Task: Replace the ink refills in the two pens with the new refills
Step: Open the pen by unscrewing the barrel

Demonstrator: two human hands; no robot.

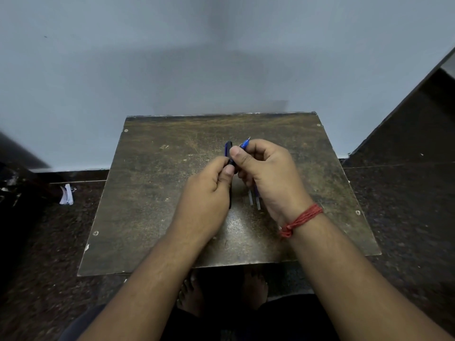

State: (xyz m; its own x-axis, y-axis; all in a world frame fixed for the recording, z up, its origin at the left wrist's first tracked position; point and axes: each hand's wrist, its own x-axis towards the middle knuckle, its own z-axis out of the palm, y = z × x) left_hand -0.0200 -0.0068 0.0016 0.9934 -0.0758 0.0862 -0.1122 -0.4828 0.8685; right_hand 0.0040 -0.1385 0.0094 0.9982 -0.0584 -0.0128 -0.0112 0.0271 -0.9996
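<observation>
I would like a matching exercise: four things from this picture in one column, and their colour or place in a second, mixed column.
Things:
1. pen
2. thread band
3. crumpled paper
4. refill tip

Colour or place:
A. on the floor, left of the table
B. dark, held by both hands
C. red, on the right wrist
D. blue, sticks out above the right hand

Pairs: 1-B, 2-C, 3-A, 4-D

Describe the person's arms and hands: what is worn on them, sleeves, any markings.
Both forearms are bare, with no sleeves in view. The right wrist wears a red thread band, wound round several times and knotted. The left hand and right hand wear no gloves; no rings or watch are visible.
</observation>
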